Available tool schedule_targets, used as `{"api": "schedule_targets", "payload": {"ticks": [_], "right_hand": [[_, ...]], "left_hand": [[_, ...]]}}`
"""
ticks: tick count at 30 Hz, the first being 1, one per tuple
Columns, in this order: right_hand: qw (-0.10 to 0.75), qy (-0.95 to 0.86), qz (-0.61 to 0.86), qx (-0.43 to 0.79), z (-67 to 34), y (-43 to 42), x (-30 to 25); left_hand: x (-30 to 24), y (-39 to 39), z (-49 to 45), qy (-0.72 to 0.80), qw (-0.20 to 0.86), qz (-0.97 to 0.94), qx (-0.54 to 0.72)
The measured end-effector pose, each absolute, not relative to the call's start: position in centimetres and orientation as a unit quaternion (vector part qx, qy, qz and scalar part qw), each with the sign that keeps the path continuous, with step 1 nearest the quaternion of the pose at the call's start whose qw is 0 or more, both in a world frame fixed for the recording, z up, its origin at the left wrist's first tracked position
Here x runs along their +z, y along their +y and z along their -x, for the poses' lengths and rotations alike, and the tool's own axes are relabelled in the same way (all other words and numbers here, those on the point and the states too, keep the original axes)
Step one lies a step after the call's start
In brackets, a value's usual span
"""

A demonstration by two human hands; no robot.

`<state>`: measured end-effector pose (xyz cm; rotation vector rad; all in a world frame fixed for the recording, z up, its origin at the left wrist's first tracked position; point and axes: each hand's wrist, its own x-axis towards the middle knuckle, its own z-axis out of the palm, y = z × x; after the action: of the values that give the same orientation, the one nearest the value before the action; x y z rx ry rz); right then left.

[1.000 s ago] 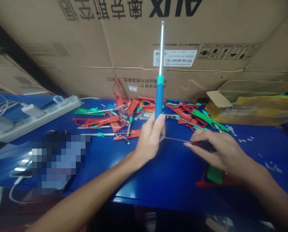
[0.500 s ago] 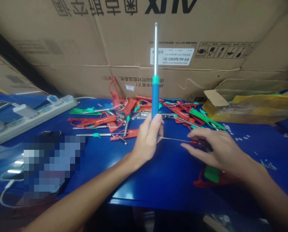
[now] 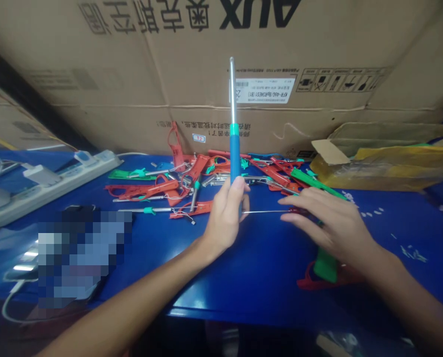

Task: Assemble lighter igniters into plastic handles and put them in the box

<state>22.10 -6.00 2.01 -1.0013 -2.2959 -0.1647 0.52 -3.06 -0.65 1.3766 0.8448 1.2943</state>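
Observation:
My left hand (image 3: 227, 210) is closed around a blue stick lighter (image 3: 235, 153), held upright with its long metal tube pointing up and a green collar between tube and body. My right hand (image 3: 329, 223) holds the dark red handle of a screwdriver (image 3: 268, 211). Its thin shaft lies level and meets the lower part of the lighter beside my left fingers. The exact contact point is hidden by those fingers. Under my right hand, a green casing piece (image 3: 324, 267) and a red casing (image 3: 308, 277) rest on the blue table.
Behind my hands is a pile of red casings (image 3: 158, 188), metal tubes, green pieces and thin wires. A white power strip (image 3: 50, 188) stands left, near a pixelated area. A large cardboard box (image 3: 132, 74) forms the back; a taped carton (image 3: 385, 168) sits right, near small white bits (image 3: 415, 254).
The lighter's tip sits lower and slightly further left in view. My right hand has shifted a little left and up, its fingers changing position on the screwdriver handle.

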Motion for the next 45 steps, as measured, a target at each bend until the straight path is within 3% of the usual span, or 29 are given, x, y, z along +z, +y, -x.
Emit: {"api": "schedule_targets", "payload": {"ticks": [4, 13, 21, 31, 39, 45], "right_hand": [[0.335, -0.872, 0.356, 0.013, -22.23, -5.84, 1.58], [0.344, -0.86, 0.377, -0.018, -22.14, -6.05, 2.39], [0.356, -0.856, 0.366, 0.081, -22.25, -6.03, 2.33], [0.351, -0.85, 0.393, 0.015, -22.2, -6.07, 2.22], [0.389, -0.793, 0.425, 0.2, -21.46, -6.04, 1.73], [0.408, -0.814, 0.389, 0.14, -21.52, -5.86, 1.91]], "left_hand": [[-0.57, -2.74, -0.37, 0.356, 0.495, -0.561, 0.56], [-0.93, -2.96, -0.55, 0.358, 0.506, -0.568, 0.541], [-1.29, -2.79, -0.58, 0.365, 0.51, -0.56, 0.542], [-1.02, -2.69, -0.42, 0.374, 0.494, -0.564, 0.546], [-1.46, -2.67, -0.43, 0.366, 0.498, -0.568, 0.544], [-1.38, -2.67, -0.49, 0.35, 0.506, -0.566, 0.549]]}}
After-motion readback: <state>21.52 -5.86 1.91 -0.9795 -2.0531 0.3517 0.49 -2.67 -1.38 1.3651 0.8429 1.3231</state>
